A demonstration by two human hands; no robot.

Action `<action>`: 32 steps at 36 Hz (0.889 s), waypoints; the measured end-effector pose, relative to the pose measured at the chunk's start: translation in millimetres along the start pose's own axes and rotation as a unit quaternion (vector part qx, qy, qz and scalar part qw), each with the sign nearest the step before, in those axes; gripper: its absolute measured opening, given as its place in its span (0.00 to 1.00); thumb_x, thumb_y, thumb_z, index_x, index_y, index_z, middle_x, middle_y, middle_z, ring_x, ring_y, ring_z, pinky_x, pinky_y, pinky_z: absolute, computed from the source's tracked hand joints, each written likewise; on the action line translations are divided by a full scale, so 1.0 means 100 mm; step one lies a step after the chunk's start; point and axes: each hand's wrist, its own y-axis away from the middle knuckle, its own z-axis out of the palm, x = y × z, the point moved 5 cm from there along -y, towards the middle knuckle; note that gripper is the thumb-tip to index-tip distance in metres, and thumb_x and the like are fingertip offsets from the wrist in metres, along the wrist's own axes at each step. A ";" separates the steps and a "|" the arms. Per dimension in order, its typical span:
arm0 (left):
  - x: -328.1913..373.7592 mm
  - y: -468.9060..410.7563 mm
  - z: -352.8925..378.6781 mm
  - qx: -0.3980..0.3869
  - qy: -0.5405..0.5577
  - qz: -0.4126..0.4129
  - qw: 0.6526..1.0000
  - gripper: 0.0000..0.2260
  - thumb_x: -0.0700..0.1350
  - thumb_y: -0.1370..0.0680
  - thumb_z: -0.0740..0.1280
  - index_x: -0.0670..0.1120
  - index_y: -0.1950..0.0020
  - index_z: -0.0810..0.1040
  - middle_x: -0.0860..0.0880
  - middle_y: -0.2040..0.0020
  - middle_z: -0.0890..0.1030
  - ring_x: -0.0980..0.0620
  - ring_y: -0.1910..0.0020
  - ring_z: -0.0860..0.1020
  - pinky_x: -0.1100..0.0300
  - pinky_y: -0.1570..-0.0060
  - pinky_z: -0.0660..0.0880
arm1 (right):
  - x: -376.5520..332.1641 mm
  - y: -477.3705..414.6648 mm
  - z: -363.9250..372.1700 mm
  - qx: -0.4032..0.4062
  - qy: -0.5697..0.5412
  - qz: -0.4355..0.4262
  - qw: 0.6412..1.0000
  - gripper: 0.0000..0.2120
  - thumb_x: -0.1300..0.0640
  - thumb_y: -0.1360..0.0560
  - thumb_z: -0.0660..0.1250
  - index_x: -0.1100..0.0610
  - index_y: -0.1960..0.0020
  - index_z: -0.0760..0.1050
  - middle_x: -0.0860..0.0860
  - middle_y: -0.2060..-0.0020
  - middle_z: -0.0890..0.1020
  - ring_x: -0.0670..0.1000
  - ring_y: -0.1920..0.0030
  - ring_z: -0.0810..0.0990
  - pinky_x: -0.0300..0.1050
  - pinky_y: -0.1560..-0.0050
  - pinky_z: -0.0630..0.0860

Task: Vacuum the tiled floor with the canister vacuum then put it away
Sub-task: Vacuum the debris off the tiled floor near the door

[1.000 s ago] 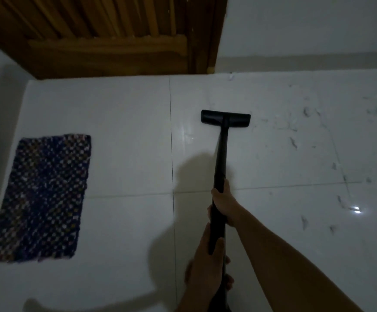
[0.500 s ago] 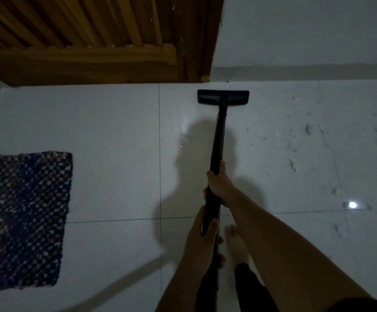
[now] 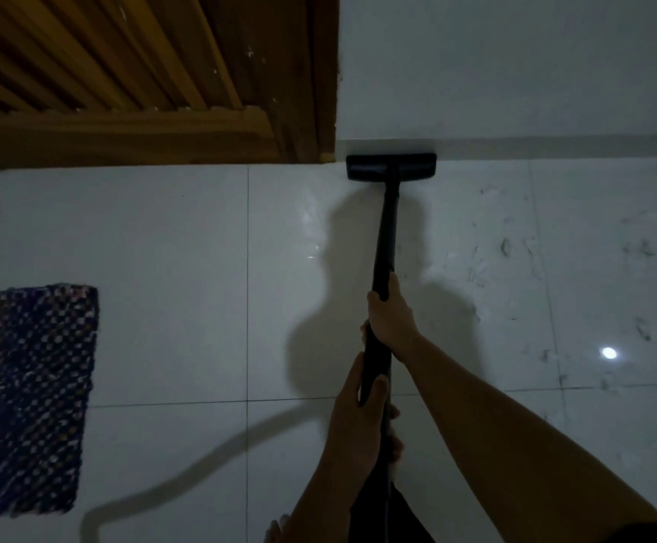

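A black vacuum wand [image 3: 385, 233] runs from my hands out to its flat black floor head [image 3: 391, 168], which rests on the white tiled floor [image 3: 170, 268] against the base of the wall. My right hand [image 3: 390, 317] grips the wand higher up. My left hand [image 3: 358, 415] grips it lower, nearer my body. Bits of dust and hair [image 3: 515, 248] lie scattered on the tiles right of the wand. The canister itself is out of view.
A wooden slatted door [image 3: 123, 72] stands at the back left, its frame ending beside the floor head. A white wall [image 3: 515, 64] fills the back right. A dark woven mat [image 3: 25, 397] lies at the left. The hose's shadow [image 3: 185, 484] crosses the near floor. My bare toes [image 3: 275, 531] show at the bottom.
The floor head has slid forward from the middle of the tile up to the wall, and I have stepped closer to the door.
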 end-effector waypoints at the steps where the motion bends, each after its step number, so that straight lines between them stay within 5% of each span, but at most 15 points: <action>1: 0.03 -0.01 0.04 -0.003 -0.006 0.001 1.000 0.21 0.46 0.19 0.58 0.56 0.26 0.61 0.44 0.66 0.76 0.57 0.84 0.71 0.68 0.81 0.69 | -0.01 -0.01 -0.06 0.003 0.001 -0.001 1.000 0.29 0.56 0.18 0.54 0.44 0.22 0.44 0.58 0.57 0.76 0.51 0.73 0.74 0.33 0.83 0.69; 12: 0.10 -0.04 0.38 -0.032 -0.013 -0.026 0.999 0.22 0.46 0.19 0.57 0.56 0.25 0.58 0.45 0.65 0.75 0.56 0.83 0.71 0.67 0.80 0.70 | 0.07 -0.06 -0.48 0.030 -0.013 0.008 0.999 0.29 0.57 0.18 0.55 0.46 0.22 0.47 0.54 0.64 0.74 0.52 0.74 0.75 0.40 0.77 0.72; 17: 0.11 0.06 0.42 -0.021 -0.060 -0.013 0.998 0.21 0.46 0.18 0.57 0.54 0.25 0.58 0.54 0.64 0.74 0.61 0.82 0.74 0.71 0.79 0.70 | 0.14 0.03 -0.51 0.023 -0.022 0.014 0.999 0.29 0.57 0.18 0.55 0.46 0.21 0.47 0.54 0.64 0.75 0.52 0.74 0.75 0.41 0.75 0.73; 20: 0.03 0.16 0.41 -0.026 -0.044 -0.027 0.998 0.22 0.47 0.19 0.57 0.56 0.25 0.59 0.46 0.64 0.76 0.57 0.83 0.72 0.66 0.80 0.71 | 0.20 0.13 -0.48 0.020 -0.026 0.013 0.999 0.29 0.57 0.18 0.55 0.47 0.22 0.47 0.54 0.64 0.75 0.51 0.75 0.75 0.39 0.79 0.72; 32: -0.45 0.61 0.38 -0.022 -0.052 -0.012 0.998 0.17 0.46 0.18 0.57 0.58 0.30 0.63 0.44 0.64 0.76 0.54 0.79 0.72 0.65 0.79 0.70 | 0.65 0.63 -0.42 0.019 -0.016 0.022 0.999 0.30 0.56 0.18 0.54 0.47 0.21 0.43 0.54 0.61 0.75 0.51 0.73 0.75 0.36 0.80 0.70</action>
